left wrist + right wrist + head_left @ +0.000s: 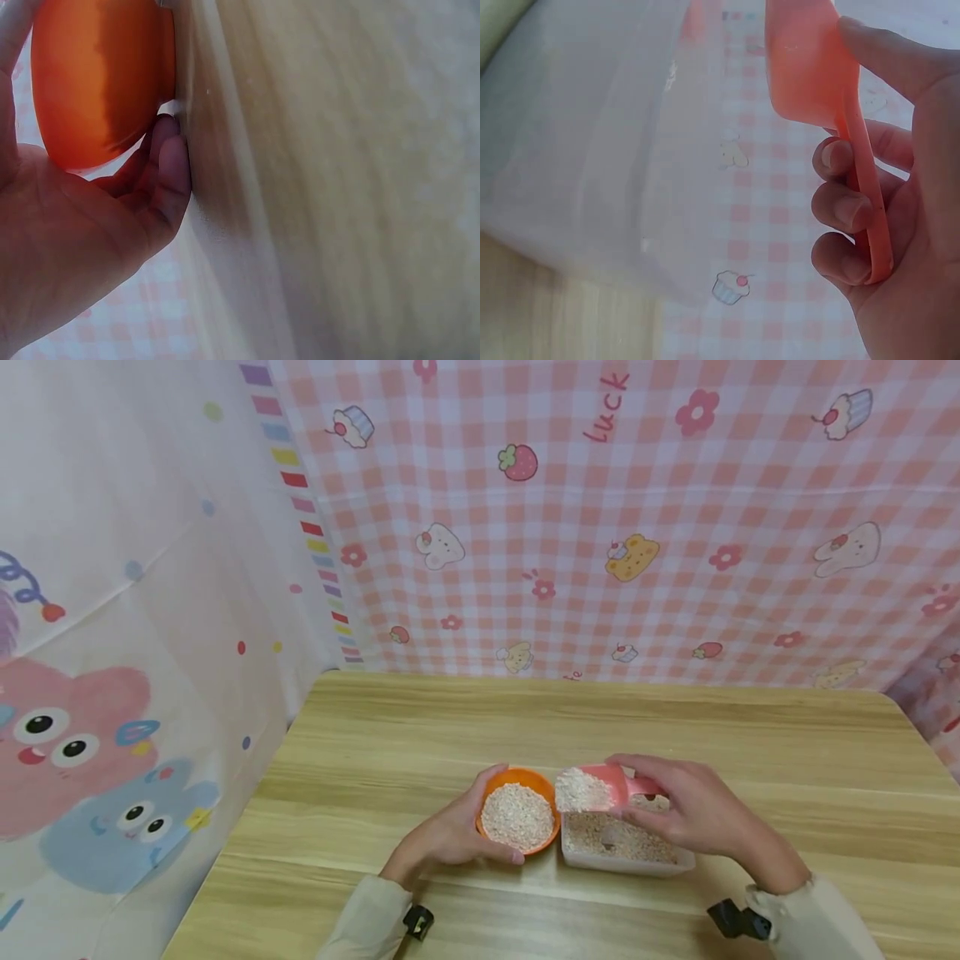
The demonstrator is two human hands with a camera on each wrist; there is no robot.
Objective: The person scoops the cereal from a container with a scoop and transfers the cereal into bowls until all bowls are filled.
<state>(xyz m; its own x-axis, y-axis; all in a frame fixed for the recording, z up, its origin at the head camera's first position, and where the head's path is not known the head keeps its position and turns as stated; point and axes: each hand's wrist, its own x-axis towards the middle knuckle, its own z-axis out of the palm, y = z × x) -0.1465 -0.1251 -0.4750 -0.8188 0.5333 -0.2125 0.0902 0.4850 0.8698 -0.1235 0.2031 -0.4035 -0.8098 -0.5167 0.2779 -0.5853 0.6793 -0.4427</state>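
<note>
An orange bowl (522, 775) filled with pale flakes (516, 817) like rolled oats stands on the table. My left hand (455, 829) holds it from the left, thumb along the near side and index finger at the far rim. In the left wrist view, other fingers curl beside the base of the bowl (94, 82). My right hand (697, 806) grips the handle of a pink scoop (617, 783) heaped with flakes (581, 790). The scoop is level, its front edge close to the bowl's right rim, above a translucent tub (626, 865) of similar flakes.
The tub stands just right of the bowl on the wood-grain table (420, 735). Behind the table hangs a pink checked cloth (570, 518), and a white patterned cloth (187, 568) hangs at the left. Dark straps (738, 918) sit at my wrists.
</note>
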